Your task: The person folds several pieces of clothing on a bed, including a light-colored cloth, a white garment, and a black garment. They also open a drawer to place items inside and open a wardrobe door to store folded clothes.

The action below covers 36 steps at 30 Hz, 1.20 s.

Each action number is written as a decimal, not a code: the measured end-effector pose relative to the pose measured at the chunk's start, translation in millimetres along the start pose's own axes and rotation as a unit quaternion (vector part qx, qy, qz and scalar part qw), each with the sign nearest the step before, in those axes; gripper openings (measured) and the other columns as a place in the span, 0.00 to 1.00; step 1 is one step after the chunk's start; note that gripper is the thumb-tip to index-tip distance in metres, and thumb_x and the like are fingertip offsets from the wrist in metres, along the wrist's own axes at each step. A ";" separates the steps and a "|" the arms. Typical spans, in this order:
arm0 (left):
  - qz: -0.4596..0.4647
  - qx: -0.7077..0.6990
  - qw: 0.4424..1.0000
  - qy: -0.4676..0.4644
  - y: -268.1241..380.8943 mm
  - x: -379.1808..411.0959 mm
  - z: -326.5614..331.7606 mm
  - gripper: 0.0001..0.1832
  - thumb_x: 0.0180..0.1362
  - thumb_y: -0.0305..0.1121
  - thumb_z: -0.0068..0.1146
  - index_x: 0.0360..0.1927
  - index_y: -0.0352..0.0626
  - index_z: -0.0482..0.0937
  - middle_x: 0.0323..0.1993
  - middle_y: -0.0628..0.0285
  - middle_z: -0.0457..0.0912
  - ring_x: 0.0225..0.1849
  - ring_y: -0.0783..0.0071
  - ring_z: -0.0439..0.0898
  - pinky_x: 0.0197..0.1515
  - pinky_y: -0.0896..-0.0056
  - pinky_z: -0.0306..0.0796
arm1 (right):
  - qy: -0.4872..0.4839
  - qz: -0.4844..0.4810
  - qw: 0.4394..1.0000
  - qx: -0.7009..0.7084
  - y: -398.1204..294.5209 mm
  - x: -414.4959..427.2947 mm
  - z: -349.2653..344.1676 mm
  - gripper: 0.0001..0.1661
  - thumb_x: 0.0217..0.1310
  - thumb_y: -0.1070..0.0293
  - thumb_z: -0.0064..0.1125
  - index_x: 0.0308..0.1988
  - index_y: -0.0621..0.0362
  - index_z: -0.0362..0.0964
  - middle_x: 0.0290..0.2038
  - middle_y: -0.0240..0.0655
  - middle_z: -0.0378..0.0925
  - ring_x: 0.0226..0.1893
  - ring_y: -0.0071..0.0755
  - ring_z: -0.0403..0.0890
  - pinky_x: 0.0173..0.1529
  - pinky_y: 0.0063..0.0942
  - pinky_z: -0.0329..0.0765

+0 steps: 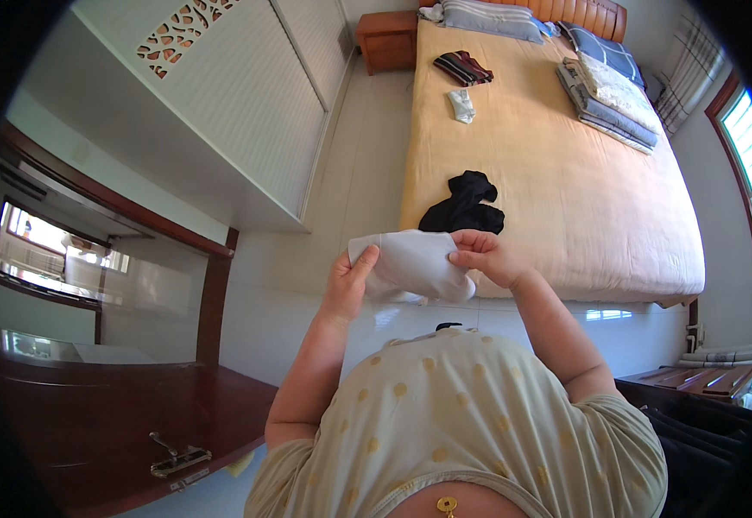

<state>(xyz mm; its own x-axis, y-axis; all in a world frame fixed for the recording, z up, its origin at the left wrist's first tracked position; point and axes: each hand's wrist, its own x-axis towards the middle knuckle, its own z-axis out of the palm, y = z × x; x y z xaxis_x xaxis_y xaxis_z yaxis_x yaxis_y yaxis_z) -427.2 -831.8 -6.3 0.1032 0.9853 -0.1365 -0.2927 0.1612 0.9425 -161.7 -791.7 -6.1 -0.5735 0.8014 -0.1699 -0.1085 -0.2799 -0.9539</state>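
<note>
Between my two hands a white cloth garment point(411, 262) is stretched sideways, its lower part hanging in loose folds. My left hand point(351, 280) pinches its left end, thumb on top. At the right end my right hand point(486, 257) grips the edge between thumb and fingers. What kind of garment it is I cannot tell. Just beyond it, a crumpled black garment point(463, 206) lies on the near left corner of the bed point(544, 213). Farther up the bed are a small folded white cloth item point(462, 106) and a folded dark striped garment point(464, 68).
Folded quilts point(612, 103) are stacked on the bed's right side, below pillows point(492, 19). A wooden nightstand point(387, 42) stands beside the headboard. White sliding wardrobe doors point(253, 84) line the left. An open dark wooden door point(136, 427) with a handle is at my lower left.
</note>
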 end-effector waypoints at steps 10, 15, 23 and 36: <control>0.362 0.480 0.787 0.138 39.2 8.7 -22.8 0.09 0.61 0.30 0.52 0.41 0.39 0.79 0.47 0.60 0.73 0.44 0.76 0.73 0.47 0.72 0.68 | 0.044 -0.088 0.978 -0.186 3.2 33.7 15.1 0.10 0.65 0.68 0.51 0.44 0.60 0.72 0.33 0.26 0.74 0.36 0.17 0.71 0.44 0.18 0.70; 0.245 0.345 0.906 0.034 23.9 0.3 -16.8 0.07 0.61 0.31 0.53 0.38 0.40 0.76 0.29 0.63 0.78 0.31 0.77 0.76 0.34 0.71 0.71 | 0.164 -0.270 0.828 -0.462 -32.3 23.3 38.8 0.27 0.51 0.69 0.64 0.51 0.61 0.67 0.40 0.37 0.76 0.44 0.39 0.76 0.51 0.31 0.71; 0.265 0.342 0.897 -0.098 33.0 -17.6 -6.3 0.11 0.56 0.35 0.57 0.38 0.38 0.75 0.33 0.54 0.76 0.34 0.58 0.75 0.36 0.65 0.68 | -0.040 -0.156 0.844 -0.511 -57.3 29.4 94.8 0.11 0.51 0.68 0.61 0.37 0.59 0.75 0.27 0.45 0.77 0.24 0.48 0.77 0.30 0.34 0.73; 0.058 0.317 0.924 -0.206 -35.2 -47.1 -92.4 0.23 0.54 0.45 0.58 0.45 0.36 0.75 0.37 0.50 0.81 0.38 0.64 0.78 0.40 0.64 0.69 | -0.073 -0.176 0.879 -0.438 -84.0 44.2 133.0 0.04 0.53 0.75 0.57 0.30 0.64 0.73 0.23 0.40 0.74 0.23 0.31 0.73 0.29 0.26 0.70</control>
<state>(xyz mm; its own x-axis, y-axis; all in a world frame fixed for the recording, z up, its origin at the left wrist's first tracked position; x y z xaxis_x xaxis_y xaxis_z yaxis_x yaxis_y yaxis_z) -509.6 -878.6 -61.1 0.4974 0.8673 -0.0196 0.2782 -0.1381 0.9505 -285.9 -803.1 99.5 -0.7342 0.6628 0.1469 0.3299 0.5374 -0.7762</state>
